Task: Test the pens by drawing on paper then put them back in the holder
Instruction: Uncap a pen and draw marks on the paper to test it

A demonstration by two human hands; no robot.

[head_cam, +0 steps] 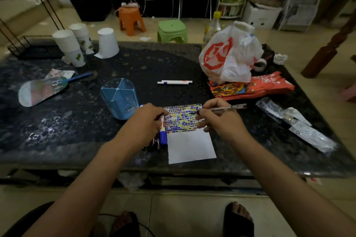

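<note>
Single head-worn view, forward and down (wide-angle), close above the dark table [77, 121].

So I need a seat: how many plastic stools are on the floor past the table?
2: an orange stool left of a green stool, which is nearer the table. More could be hidden.

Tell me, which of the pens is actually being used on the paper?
The dark pen gripped in the right hand, tip on the coloured paper. The white pens lie apart; the left hand holds others aside.
</note>
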